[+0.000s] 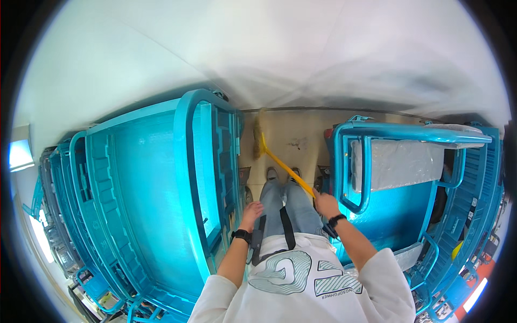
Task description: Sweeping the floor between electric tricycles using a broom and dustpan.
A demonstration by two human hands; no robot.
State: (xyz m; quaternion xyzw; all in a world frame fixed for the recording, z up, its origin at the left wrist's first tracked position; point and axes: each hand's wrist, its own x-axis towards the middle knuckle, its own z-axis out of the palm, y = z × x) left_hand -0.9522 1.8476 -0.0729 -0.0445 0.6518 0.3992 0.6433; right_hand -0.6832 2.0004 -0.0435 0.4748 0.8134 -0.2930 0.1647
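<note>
My right hand (pixel 326 205) is closed round the yellow handle of a broom (pixel 285 168). The handle slants away from me to the left. Its bristle head (pixel 259 139) is on the floor near the wall, beside the left teal cargo bed. In front of my left hip is my left hand (pixel 251 215), its fingers loosely bent and apart, with nothing seen in them. It is nearest to the side of that left cargo bed (pixel 144 177). Dark marks (pixel 296 144) show on the floor to the right of the bristles.
I stand in a narrow gap of tiled floor (pixel 283 121). At my right stands another teal vehicle with a tubular frame (pixel 366 183) and a plastic-wrapped grey seat (pixel 398 164). A white wall (pixel 258 48) closes the far end. More teal vehicle parts crowd both outer sides.
</note>
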